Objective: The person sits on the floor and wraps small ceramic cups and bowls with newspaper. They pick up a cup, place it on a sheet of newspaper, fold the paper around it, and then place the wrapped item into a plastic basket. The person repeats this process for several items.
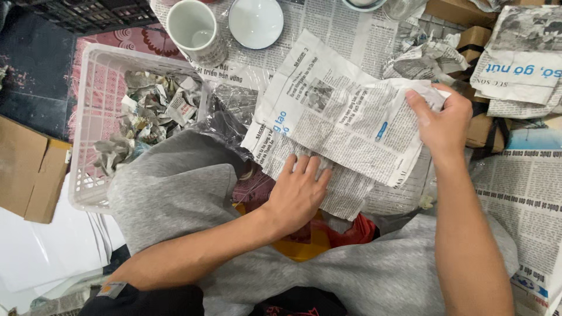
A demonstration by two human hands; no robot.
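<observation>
My left hand [297, 190] lies flat with fingers spread on the lower edge of a stack of newspaper sheets [328, 169] between my knees. A top newspaper sheet [339, 111] is pinched at its right corner by my right hand [442, 120], which lifts that corner slightly. What lies under the sheets is hidden. My legs in grey trousers [175, 193] frame the papers on both sides.
A white plastic basket [96, 88] with several crumpled paper-wrapped items stands at the left. A white mug [195, 30] and a white bowl [256, 22] sit on newspaper at the top. Cardboard boxes [486, 126] and more newspapers [524, 193] lie at the right; a cardboard piece [29, 169] at the far left.
</observation>
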